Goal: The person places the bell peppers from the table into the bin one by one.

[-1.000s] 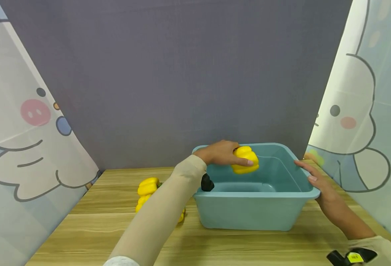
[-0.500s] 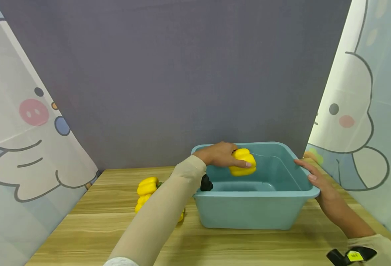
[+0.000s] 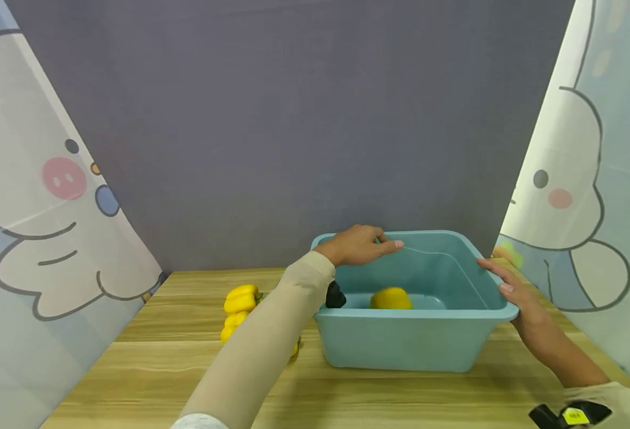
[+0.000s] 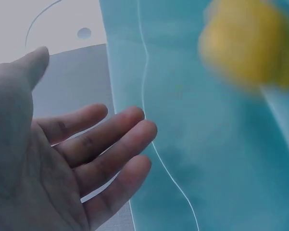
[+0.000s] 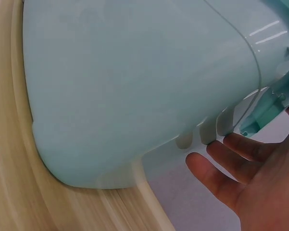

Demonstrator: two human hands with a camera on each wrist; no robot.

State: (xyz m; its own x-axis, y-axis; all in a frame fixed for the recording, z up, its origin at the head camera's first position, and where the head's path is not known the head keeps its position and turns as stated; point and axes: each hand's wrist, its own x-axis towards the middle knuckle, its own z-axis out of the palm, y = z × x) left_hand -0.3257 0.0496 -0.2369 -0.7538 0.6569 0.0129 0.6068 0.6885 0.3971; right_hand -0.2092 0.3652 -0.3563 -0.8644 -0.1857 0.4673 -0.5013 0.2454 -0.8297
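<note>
My left hand (image 3: 359,244) hovers over the left part of a light blue plastic basin (image 3: 401,339), thumb and fingers spread with nothing held. In the left wrist view a blurred yellow bell pepper (image 4: 250,43) is apart from the fingers (image 4: 120,144). The head view shows this pepper (image 3: 391,298) low inside the basin, its bottom hidden by the front wall. My right hand (image 3: 524,310) holds the basin's right rim, thumb and index finger at the top. Other fingers (image 5: 214,178) lie against the outer wall beneath the rim.
More yellow bell peppers (image 3: 242,299) lie on the wooden table (image 3: 149,381) left of the basin, partly hidden by the left sleeve (image 3: 261,339). A grey cloth (image 3: 293,119) hangs behind, with cartoon-printed curtains (image 3: 556,179) at both sides.
The left hand lowered the bell pepper slightly, then let go of it. The pepper has dropped into the basin and the hand has opened above it. The right hand has stayed at the rim.
</note>
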